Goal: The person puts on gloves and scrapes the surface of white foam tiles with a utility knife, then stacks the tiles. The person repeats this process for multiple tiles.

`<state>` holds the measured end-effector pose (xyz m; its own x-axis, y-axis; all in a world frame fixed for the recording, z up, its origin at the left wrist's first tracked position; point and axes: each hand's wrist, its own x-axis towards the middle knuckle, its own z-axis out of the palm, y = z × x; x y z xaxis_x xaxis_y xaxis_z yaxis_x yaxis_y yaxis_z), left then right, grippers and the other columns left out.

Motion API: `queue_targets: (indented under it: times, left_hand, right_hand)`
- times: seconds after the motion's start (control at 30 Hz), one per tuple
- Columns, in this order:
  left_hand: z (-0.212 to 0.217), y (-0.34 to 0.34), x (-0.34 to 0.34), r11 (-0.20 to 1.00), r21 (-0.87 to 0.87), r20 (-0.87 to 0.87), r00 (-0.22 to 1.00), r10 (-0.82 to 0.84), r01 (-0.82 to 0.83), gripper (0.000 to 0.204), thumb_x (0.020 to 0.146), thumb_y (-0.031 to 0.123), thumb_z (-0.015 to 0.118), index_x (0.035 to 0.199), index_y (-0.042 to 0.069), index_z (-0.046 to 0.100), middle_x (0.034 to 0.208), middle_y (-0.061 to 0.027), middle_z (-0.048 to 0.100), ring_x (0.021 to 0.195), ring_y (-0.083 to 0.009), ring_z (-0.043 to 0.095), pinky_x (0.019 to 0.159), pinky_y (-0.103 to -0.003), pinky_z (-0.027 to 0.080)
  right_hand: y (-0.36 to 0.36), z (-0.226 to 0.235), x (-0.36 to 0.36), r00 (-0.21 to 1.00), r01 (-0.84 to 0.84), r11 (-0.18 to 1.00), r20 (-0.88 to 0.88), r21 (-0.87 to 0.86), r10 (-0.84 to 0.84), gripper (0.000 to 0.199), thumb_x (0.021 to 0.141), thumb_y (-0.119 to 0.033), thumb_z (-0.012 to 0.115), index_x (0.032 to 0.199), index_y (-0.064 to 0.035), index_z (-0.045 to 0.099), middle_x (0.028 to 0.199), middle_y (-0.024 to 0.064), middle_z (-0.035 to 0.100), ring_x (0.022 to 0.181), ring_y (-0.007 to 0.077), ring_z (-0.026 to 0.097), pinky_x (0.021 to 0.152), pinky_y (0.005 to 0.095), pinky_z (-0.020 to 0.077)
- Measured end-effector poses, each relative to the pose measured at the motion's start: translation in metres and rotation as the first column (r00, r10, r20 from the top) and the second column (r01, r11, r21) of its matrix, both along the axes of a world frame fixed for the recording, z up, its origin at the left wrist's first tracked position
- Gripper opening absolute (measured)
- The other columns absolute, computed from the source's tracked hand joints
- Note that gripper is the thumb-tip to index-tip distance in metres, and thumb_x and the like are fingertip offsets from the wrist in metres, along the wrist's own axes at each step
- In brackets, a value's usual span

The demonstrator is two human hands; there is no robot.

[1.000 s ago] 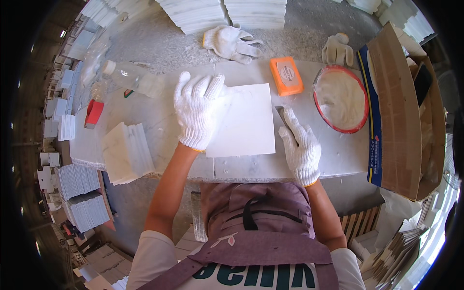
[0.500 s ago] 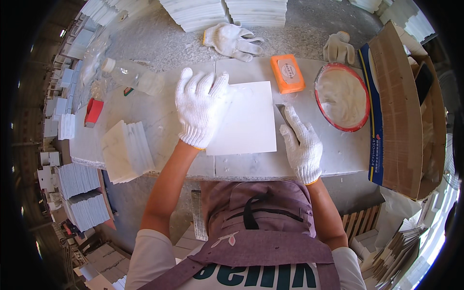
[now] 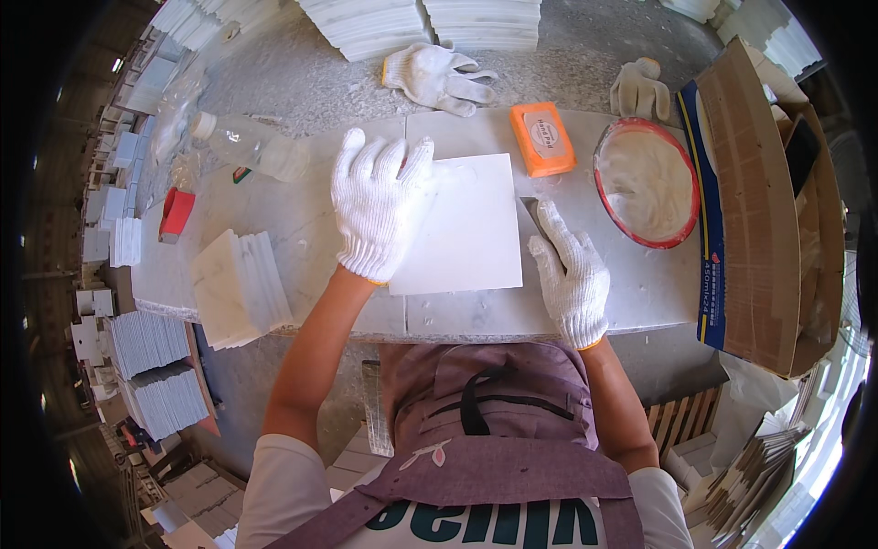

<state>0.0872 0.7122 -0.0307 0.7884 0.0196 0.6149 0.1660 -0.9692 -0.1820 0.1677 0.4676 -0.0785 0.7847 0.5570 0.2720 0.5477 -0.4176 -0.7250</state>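
A square white tile (image 3: 471,224) lies flat on the worktable. My left hand (image 3: 380,206), in a white knitted glove, rests over the tile's left edge with its fingers apart. Just off the tile's right edge, my gloved right hand (image 3: 573,274) is closed round a scraper (image 3: 530,214). Only the scraper's thin grey blade shows, pointing up and left; its handle is hidden by the glove. Above the right hand sits an orange hand pad packet (image 3: 542,140). A red-rimmed round container of whitish paste (image 3: 647,183) stands to its right.
A cardboard box (image 3: 754,210) borders the right side. Marble pieces (image 3: 240,288), a red ring-shaped object (image 3: 176,215) and a plastic bottle (image 3: 251,146) lie on the left. Spare gloves (image 3: 439,79) and tile stacks (image 3: 480,23) are at the back.
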Motion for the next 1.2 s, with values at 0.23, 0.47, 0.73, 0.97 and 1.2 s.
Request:
queue_targets:
  times: [0.23,0.47,0.73,0.97,1.2]
  left_hand:
    - [-0.0007,0.0016,0.0,0.999,0.023,0.032,0.999,-0.039,0.039,0.036,0.069,0.021,0.077,0.102,0.009,0.069,0.082,-0.0072,0.06,0.077,-0.0257,0.06,0.089,-0.046,0.047]
    - [-0.0018,0.0027,0.0005,0.998,0.031,0.036,0.998,-0.054,0.053,0.036,0.067,0.019,0.076,0.101,0.009,0.069,0.082,-0.007,0.059,0.074,-0.0264,0.058,0.084,-0.046,0.047]
    - [0.001,0.0012,0.0011,0.998,0.026,0.035,0.998,-0.057,0.056,0.035,0.067,0.019,0.076,0.1,0.009,0.069,0.083,-0.007,0.059,0.075,-0.0261,0.059,0.083,-0.046,0.047]
    - [0.0009,0.0021,0.0016,0.998,0.035,0.022,0.998,-0.057,0.056,0.035,0.066,0.018,0.076,0.098,0.009,0.069,0.081,-0.0063,0.057,0.073,-0.0251,0.058,0.078,-0.044,0.046]
    - [0.0012,0.0025,0.0021,0.997,0.041,0.024,0.997,-0.069,0.068,0.035,0.066,0.018,0.076,0.099,0.009,0.069,0.081,-0.0061,0.057,0.072,-0.025,0.058,0.078,-0.044,0.046]
  right_hand:
    - [-0.0005,-0.0025,0.0004,1.0,0.006,1.0,0.009,-0.004,-0.006,0.046,0.089,-0.024,0.072,0.134,-0.0217,0.064,0.094,0.0172,0.07,0.077,0.0372,0.066,0.066,0.0422,0.0542]
    - [-0.0002,-0.0047,0.0009,1.0,0.002,1.0,0.016,0.004,-0.002,0.045,0.089,-0.025,0.072,0.133,-0.0224,0.064,0.096,0.0176,0.07,0.078,0.0384,0.066,0.067,0.0432,0.0544]
    - [0.0002,-0.0032,0.0005,1.0,0.009,1.0,0.019,0.0,-0.009,0.045,0.089,-0.025,0.072,0.133,-0.0229,0.064,0.094,0.0175,0.069,0.076,0.0381,0.066,0.065,0.0436,0.0541]
    - [0.0005,-0.002,0.0003,1.0,0.007,1.0,0.012,0.014,-0.007,0.045,0.089,-0.024,0.072,0.133,-0.0212,0.065,0.091,0.0169,0.069,0.075,0.0368,0.065,0.065,0.043,0.0534]
    - [0.0,-0.002,0.0005,1.0,0.005,1.0,0.002,0.006,-0.005,0.044,0.089,-0.023,0.072,0.132,-0.0195,0.065,0.09,0.0171,0.069,0.074,0.0362,0.065,0.066,0.0423,0.0533]
